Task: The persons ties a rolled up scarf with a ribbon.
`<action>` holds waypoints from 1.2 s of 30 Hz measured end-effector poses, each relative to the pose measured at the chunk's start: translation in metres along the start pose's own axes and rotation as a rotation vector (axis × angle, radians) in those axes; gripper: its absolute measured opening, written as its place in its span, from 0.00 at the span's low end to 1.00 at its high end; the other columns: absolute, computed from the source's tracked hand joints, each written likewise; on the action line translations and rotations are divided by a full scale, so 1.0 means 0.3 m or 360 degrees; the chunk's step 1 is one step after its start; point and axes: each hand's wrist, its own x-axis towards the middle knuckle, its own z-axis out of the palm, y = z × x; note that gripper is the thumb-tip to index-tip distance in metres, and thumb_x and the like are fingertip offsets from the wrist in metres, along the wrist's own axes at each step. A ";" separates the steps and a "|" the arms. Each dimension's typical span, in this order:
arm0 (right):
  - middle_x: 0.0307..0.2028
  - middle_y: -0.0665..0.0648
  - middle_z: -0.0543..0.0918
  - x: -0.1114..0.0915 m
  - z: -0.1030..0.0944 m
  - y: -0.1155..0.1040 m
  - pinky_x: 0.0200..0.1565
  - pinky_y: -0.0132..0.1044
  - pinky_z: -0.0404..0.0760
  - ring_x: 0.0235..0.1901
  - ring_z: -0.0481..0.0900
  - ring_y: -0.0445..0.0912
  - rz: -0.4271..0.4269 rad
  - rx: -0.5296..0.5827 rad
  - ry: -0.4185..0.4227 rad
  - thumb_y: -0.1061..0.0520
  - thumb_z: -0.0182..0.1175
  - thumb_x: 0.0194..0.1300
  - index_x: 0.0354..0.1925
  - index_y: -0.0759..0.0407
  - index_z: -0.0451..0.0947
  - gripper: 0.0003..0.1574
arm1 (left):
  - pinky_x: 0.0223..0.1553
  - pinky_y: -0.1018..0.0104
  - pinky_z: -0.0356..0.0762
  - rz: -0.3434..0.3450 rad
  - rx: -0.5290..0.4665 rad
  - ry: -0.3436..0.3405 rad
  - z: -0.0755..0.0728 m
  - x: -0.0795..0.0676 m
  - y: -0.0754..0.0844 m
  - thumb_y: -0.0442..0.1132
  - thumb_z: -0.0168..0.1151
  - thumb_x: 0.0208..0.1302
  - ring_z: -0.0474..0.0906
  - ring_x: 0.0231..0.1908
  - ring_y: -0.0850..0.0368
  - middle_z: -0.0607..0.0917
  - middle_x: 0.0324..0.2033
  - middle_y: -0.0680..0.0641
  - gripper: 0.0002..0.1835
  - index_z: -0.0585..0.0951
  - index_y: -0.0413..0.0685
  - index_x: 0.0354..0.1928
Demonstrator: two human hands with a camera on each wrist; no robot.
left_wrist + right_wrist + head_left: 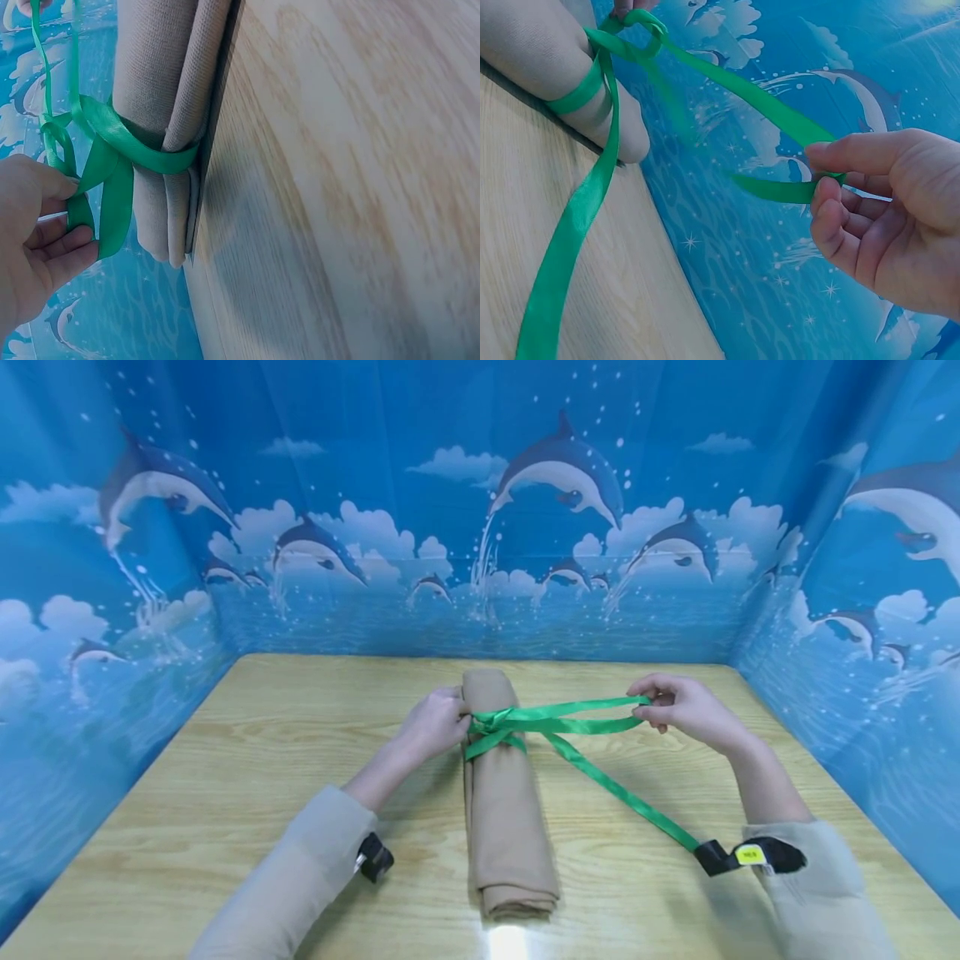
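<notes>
A rolled beige cloth (510,827) lies lengthwise on the table, with a green ribbon (577,724) wrapped around its upper part. My left hand (437,722) is at the roll's left side by the crossing of the ribbon. In the left wrist view its thumb and fingers pinch a ribbon loop (115,206). Out to the right, my right hand (686,710) pinches another ribbon loop between thumb and fingers, drawn away from the roll. A loose ribbon tail (574,225) slants down from the knot toward the right wrist. The knot's inner crossings are partly hidden.
The wooden table (300,727) extends on both sides of the roll. Behind and beside it hangs a blue curtain (420,527) printed with dolphins. Black straps with small devices sit at the left wrist (373,857) and at the right sleeve (780,853).
</notes>
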 end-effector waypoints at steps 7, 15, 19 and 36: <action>0.30 0.59 0.75 -0.009 -0.013 0.002 0.29 0.40 0.73 0.25 0.73 0.48 0.0020 -0.0009 0.0012 0.52 0.55 0.67 0.55 0.65 0.69 0.23 | 0.43 0.57 0.78 -0.0017 -0.0016 -0.0019 -0.002 0.002 -0.002 0.30 0.57 0.57 0.80 0.43 0.46 0.83 0.45 0.39 0.08 0.86 0.39 0.34; 0.31 0.60 0.77 -0.024 -0.025 -0.004 0.31 0.41 0.74 0.26 0.75 0.48 0.0064 -0.0057 -0.0006 0.47 0.55 0.67 0.56 0.65 0.70 0.28 | 0.34 0.61 0.78 -0.0017 -0.0029 -0.0054 -0.015 -0.009 -0.020 0.35 0.63 0.57 0.78 0.33 0.52 0.83 0.29 0.45 0.06 0.85 0.40 0.32; 0.33 0.60 0.77 -0.026 -0.031 0.002 0.29 0.40 0.75 0.26 0.75 0.50 0.0044 -0.0123 -0.0010 0.47 0.52 0.69 0.53 0.65 0.74 0.25 | 0.29 0.64 0.75 -0.0022 -0.0027 -0.0130 -0.027 -0.016 -0.040 0.38 0.65 0.58 0.75 0.28 0.55 0.80 0.27 0.46 0.07 0.85 0.40 0.32; 0.25 0.55 0.74 -0.042 -0.048 0.066 0.27 0.38 0.73 0.23 0.72 0.48 0.0023 -0.0300 -0.0043 0.52 0.50 0.71 0.40 0.64 0.77 0.17 | 0.26 0.61 0.75 -0.0093 0.0194 0.0024 -0.080 -0.057 -0.138 0.26 0.59 0.54 0.74 0.25 0.51 0.75 0.21 0.46 0.05 0.83 0.38 0.26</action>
